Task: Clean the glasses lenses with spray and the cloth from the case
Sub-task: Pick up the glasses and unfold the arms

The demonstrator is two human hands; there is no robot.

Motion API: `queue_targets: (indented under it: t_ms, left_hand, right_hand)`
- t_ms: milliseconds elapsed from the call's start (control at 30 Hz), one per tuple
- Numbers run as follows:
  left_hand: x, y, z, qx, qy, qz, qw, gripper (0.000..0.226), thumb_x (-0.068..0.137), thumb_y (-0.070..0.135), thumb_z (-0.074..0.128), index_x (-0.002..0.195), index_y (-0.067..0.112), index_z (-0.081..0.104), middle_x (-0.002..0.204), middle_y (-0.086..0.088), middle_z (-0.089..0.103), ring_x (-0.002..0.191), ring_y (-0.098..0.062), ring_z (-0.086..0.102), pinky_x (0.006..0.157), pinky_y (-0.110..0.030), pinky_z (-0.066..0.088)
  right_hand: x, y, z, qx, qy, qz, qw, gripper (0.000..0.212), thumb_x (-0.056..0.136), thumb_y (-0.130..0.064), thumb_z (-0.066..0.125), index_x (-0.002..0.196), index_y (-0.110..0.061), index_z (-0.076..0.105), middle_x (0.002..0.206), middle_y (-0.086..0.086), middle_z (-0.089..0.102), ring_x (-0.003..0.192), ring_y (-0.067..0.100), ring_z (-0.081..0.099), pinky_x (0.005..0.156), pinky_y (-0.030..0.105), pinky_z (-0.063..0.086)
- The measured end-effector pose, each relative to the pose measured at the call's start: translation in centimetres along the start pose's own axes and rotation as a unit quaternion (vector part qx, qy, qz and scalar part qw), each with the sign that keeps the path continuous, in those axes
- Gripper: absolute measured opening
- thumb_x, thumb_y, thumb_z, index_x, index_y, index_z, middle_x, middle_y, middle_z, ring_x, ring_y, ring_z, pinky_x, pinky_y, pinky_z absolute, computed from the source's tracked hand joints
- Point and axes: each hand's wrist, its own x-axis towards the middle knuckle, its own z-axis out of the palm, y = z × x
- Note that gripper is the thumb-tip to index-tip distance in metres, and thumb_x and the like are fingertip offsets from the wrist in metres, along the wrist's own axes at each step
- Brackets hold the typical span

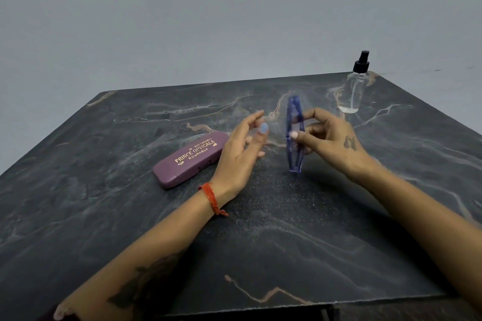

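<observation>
My right hand grips a pair of blue translucent glasses, folded and held upright on end just above the table. My left hand hovers a little to the left of the glasses, fingers apart, holding nothing. A closed mauve glasses case with gold lettering lies flat on the table, touching the left hand's far side. A clear spray bottle with a black pump top stands at the table's far right corner. No cloth is visible.
The dark marbled table spans the view, its front edge near the bottom. A plain grey wall rises behind it. A red thread band circles my left wrist.
</observation>
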Motion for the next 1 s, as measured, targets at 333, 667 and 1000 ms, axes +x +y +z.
queue_targets:
  t_ms: [333, 667, 1000]
  left_hand:
    - [0.3, -0.2, -0.6, 0.12, -0.002, 0.088, 0.989, 0.026, 0.088, 0.033, 0.053, 0.1, 0.017, 0.071, 0.098, 0.002, 0.068, 0.096, -0.008, 0.061, 0.085, -0.025, 0.048]
    - [0.5, 0.2, -1.7, 0.083, -0.068, 0.0, 0.994, 0.009, 0.082, 0.018, 0.066, 0.085, 0.025, 0.072, 0.084, 0.008, 0.072, 0.084, -0.01, 0.066, 0.082, -0.03, 0.053]
    - [0.6, 0.2, -1.8, -0.064, -0.047, -0.082, 0.993, 0.013, 0.068, 0.022, 0.068, 0.079, 0.015, 0.073, 0.072, 0.007, 0.072, 0.076, -0.009, 0.061, 0.076, -0.021, 0.048]
  right_hand:
    - [0.0, 0.0, -0.2, -0.127, -0.084, -0.057, 0.987, 0.009, 0.074, -0.021, 0.077, 0.082, -0.02, 0.075, 0.062, 0.006, 0.069, 0.049, 0.002, 0.052, 0.049, 0.015, 0.038]
    - [0.4, -0.9, -2.0, -0.047, -0.164, 0.033, 0.985, 0.028, 0.085, -0.035, 0.057, 0.089, -0.015, 0.076, 0.083, 0.011, 0.073, 0.076, 0.028, 0.063, 0.075, 0.029, 0.042]
    - [0.7, -1.5, -4.8, 0.089, -0.309, 0.109, 0.94, 0.027, 0.08, -0.016, 0.067, 0.106, -0.016, 0.071, 0.109, 0.013, 0.069, 0.107, 0.018, 0.063, 0.087, 0.021, 0.049]
